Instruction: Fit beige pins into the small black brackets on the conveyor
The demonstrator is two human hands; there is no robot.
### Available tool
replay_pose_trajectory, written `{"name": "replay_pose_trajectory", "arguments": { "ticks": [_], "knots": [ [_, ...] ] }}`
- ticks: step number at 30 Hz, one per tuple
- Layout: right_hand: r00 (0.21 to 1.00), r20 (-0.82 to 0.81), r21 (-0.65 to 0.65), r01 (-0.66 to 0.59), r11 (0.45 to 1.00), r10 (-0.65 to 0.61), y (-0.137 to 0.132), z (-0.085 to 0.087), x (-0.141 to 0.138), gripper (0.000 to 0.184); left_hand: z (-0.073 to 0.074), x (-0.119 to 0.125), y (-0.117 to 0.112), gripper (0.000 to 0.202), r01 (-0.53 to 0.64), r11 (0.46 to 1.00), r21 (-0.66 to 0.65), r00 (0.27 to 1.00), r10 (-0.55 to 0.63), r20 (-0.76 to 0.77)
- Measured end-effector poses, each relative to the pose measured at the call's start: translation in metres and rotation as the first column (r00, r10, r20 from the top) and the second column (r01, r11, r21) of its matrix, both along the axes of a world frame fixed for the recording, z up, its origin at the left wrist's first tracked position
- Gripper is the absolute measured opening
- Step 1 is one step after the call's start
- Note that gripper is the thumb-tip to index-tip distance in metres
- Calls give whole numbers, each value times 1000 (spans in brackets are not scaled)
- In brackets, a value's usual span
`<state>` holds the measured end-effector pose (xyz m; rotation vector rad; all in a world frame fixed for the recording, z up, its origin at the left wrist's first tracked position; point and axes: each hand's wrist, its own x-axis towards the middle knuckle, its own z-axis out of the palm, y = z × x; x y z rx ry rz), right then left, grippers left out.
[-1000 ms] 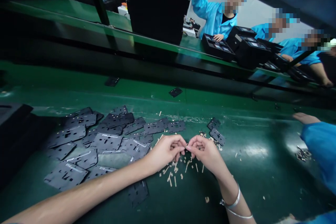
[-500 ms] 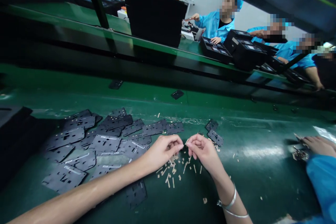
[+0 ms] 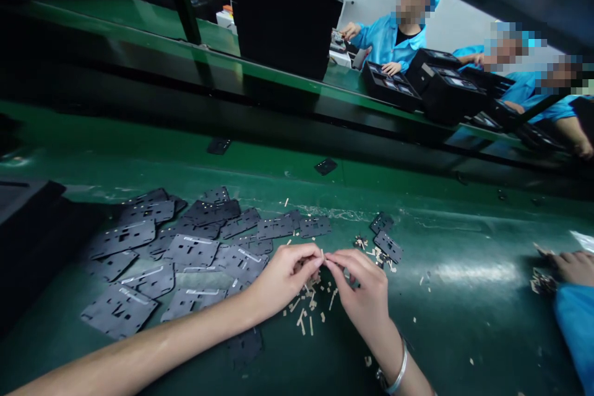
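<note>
My left hand and my right hand meet over the green belt, fingertips pinched together on a small pale strip between them. Under and around the hands lie several loose pale strips. To the left spreads a heap of flat dark grey die-cut sheets, overlapping one another. Two more small dark sheets lie just right of my hands. A metal bangle sits on my right wrist.
A black block stands at the left edge. A co-worker's hand in a blue sleeve rests at the right by small scraps. Beyond a raised green shelf, people in blue coats handle black trays. A black box stands on the shelf.
My hands parted slightly, then came back together in a pinch. The co-worker's hand at right dropped lower onto the belt. The person at the back lowered a raised arm.
</note>
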<state>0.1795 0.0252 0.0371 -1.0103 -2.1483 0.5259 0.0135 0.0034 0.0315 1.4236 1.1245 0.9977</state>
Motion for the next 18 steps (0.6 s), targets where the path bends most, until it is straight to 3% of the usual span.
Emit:
{"name": "replay_pose_trajectory", "arguments": {
  "ticks": [4,8,10,13,15,18],
  "knots": [
    [997,63,125,-52,991,45,-3,0,-1,19,-4,0,-3,25,-17,982,191,983,51,-175],
    [997,74,155,-31,987,19,-5,-3,-2,18,-5,0,-3,25,2,981,196,982,35,-186],
    [998,32,100,43,994,-46,-4,-4,-2,15,-4,0,-3,25,10,995,103,996,-1,-91],
    [985,-9,-66,172,983,-173,0,-4,-2,12,-3,0,-2,25,56,992,-110,979,-32,203],
    [983,-51,-188,161,969,-174,2,-2,-2,14,-4,0,-1,26,84,976,-200,933,-6,359],
    [979,-170,-318,54,947,-112,0,2,-4,15,-7,2,0,27,91,965,-246,893,30,450]
  ]
}}
